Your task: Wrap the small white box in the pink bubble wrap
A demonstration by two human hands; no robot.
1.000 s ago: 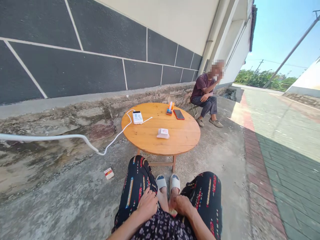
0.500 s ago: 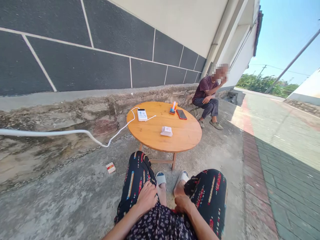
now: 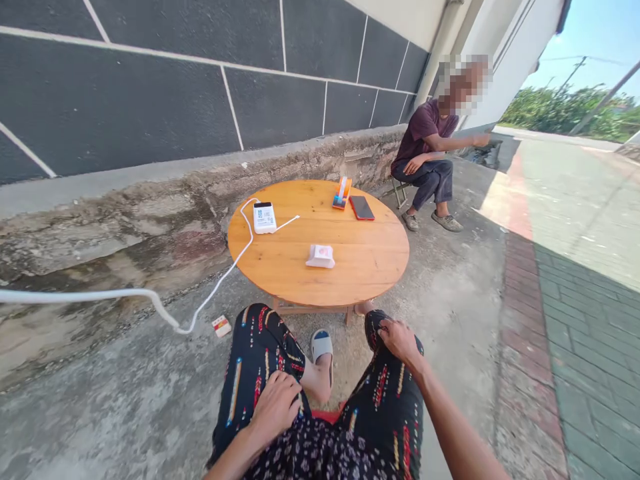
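Note:
My left hand [image 3: 275, 402] lies palm down on my left thigh, its fingers loosely stretched over the patterned black trousers [image 3: 250, 353]. On the other leg, my right hand [image 3: 401, 342] rests over the right knee with its fingers draped on the cloth; neither hand visibly holds an object. Just beyond my knees is a round wooden table [image 3: 280, 273]. A small white wrapped packet [image 3: 321, 256] sits near its middle. Farther back are a white device [image 3: 265, 218] with a cable, an orange tape dispenser [image 3: 342, 193] and a dark phone [image 3: 362, 207] with a red edge.
A white cable [image 3: 115, 294] hangs across the left side up to the table. On the concrete lies a small red-and-white box [image 3: 221, 326]. Another person [image 3: 425, 140] sits on a folding stool beyond the table, near the wall [image 3: 165, 100]. My left foot wears a grey slipper [image 3: 321, 343].
My right hand has moved from my lap out to the right knee. My right foot has shifted forward under the table's edge. The other person's raised arm has come down and extends forward.

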